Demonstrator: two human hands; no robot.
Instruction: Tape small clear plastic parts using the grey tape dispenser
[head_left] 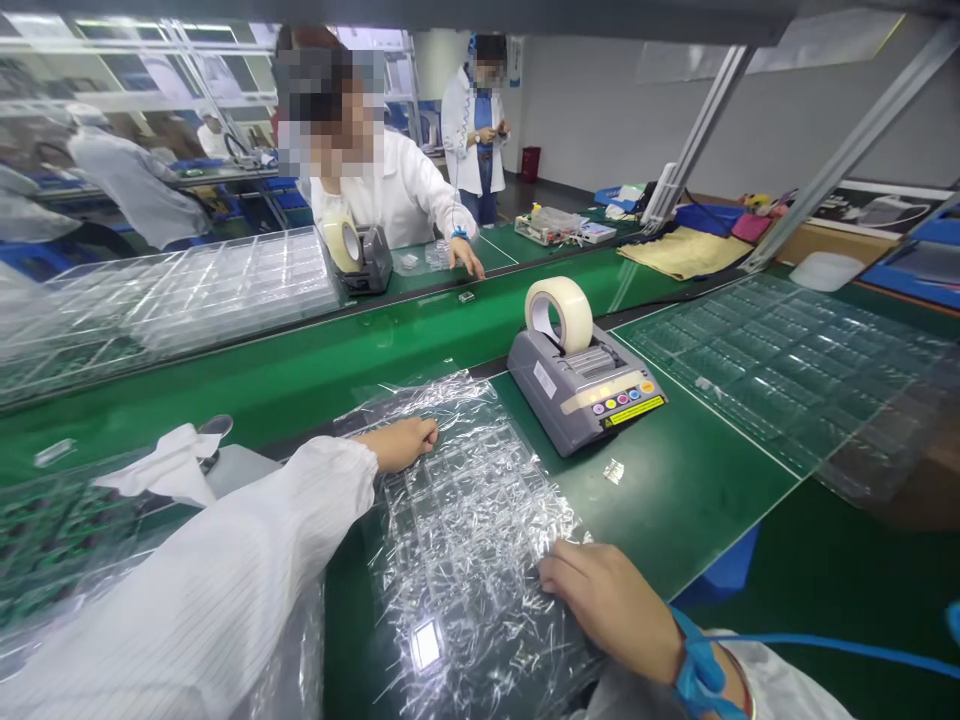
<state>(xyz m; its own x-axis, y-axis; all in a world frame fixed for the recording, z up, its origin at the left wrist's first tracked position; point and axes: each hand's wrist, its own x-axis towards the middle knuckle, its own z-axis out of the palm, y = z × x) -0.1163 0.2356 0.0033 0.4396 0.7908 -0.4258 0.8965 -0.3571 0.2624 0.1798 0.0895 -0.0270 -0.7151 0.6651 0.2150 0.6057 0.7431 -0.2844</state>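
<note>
A clear plastic compartment tray wrapped in crinkled transparent film point(465, 520) lies on the green table in front of me. My left hand point(401, 443) rests on its far left edge with the fingers curled against the film. My right hand point(611, 600) presses on the near right edge, fingers bent and gripping the film; a blue wrist strap is tied round that wrist. A grey electric tape dispenser point(581, 385) with a roll of beige tape point(561, 315) stands just behind the tray.
Stacks of clear trays point(787, 370) lie at the right and more clear trays point(172, 290) at the far left. White cloth point(169, 465) lies left of my arm. Across the conveyor, a person in white reaches toward a small part beside a second tape dispenser point(360, 255).
</note>
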